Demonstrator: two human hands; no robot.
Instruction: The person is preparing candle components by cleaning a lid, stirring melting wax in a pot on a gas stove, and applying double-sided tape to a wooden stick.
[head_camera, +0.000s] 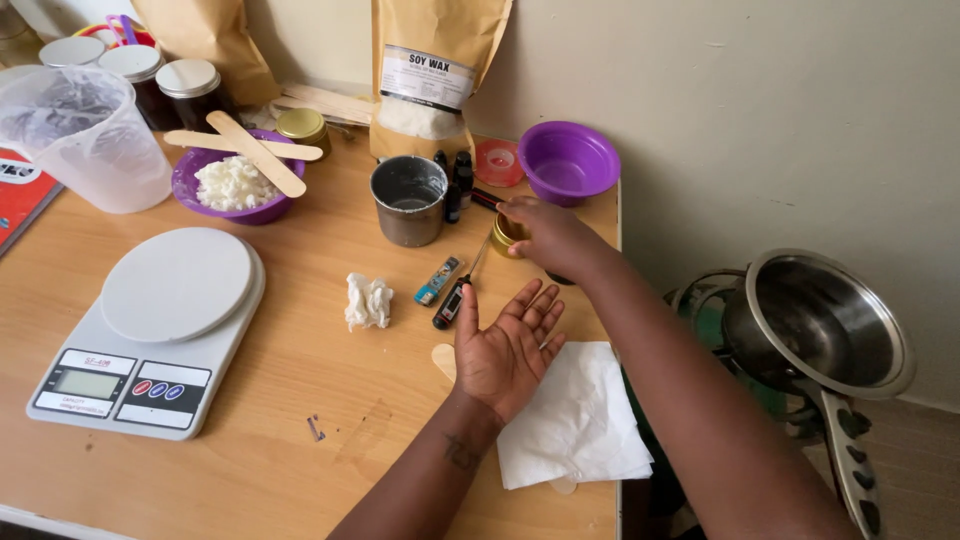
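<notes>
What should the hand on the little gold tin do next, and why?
Probably lift the little gold tin and bring it nearer. The right hand rests on top of it, by the purple bowl at the table's far edge. The left hand lies open, palm up and empty, over the white paper towel, as if waiting to receive it.

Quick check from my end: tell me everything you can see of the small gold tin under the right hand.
The gold tin is a small round metal container with a shiny yellow wall, standing upright near the table's right edge, in front of the empty purple bowl. The right hand covers its top from above, fingers touching its rim, so lid and contents are hidden. A thin stick leans out beside it.
</notes>
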